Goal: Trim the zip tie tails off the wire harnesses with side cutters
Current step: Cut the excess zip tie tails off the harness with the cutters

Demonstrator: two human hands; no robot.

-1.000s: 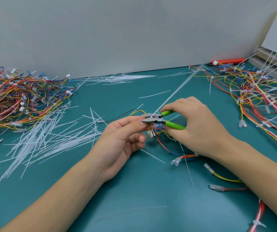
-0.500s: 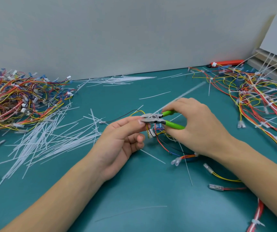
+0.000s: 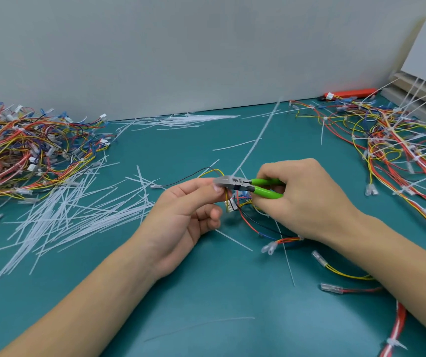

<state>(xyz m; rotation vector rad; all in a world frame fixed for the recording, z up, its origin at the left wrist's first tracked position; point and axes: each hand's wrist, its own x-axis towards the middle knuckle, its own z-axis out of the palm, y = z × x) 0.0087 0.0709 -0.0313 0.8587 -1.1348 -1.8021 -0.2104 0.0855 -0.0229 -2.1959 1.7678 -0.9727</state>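
Head view. Right hand [image 3: 307, 199] curled round the two glossy green handles of the side cutters [image 3: 242, 185]; the dull grey metal head points left, and its jaws appear closed at the base of a long white zip tie tail [image 3: 258, 139]. Tail is thin, flat, translucent, and blurred, and runs up and away from the cutter head toward the back wall.

Left hand [image 3: 186, 215] pinches the wire harness [image 3: 248, 215] between thumb and forefinger, right beside the cutter tip; other fingers curled in. Harness is slim yellow, red, black and blue wires with clear plastic terminals, trailing onto the smooth teal mat [image 3: 206, 292].

Left: loose fan of cut white tails [image 3: 77, 210]; behind it, a tangled harness pile [image 3: 26, 153]. Right: a second heap [image 3: 392, 143], ties uncut and bristling.
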